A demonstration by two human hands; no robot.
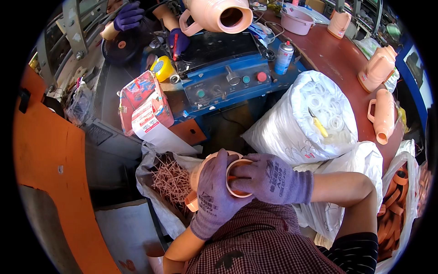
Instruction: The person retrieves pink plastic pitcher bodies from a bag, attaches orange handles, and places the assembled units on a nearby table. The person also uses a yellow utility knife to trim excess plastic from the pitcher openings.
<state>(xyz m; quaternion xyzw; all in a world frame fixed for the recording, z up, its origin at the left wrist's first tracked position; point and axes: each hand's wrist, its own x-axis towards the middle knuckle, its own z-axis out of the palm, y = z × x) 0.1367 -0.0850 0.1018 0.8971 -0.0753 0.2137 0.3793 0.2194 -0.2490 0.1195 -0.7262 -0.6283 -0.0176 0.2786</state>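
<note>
A peach plastic thermos jug shell [196, 176] lies tilted at my lap, its round opening turned toward my right. My left hand [213, 192], in a purple-grey knit glove with dark print, is wrapped round the shell near its rim. Below that hand the jug's handle [191, 201] sticks out. My right hand [273, 179], gloved alike, has its fingers curled over the rim and into the opening. Those fingertips are hidden inside, so whether they press on a small part there cannot be seen.
A white sack of clear rings [337, 121] with yellow-handled nippers [318, 123] stands ahead right. Thin pink sticks [171, 178] fill a sack at left. Beyond are a blue control panel [228, 84], a spray can [284, 58], peach jugs [378, 68] and another person's gloved hand [127, 17].
</note>
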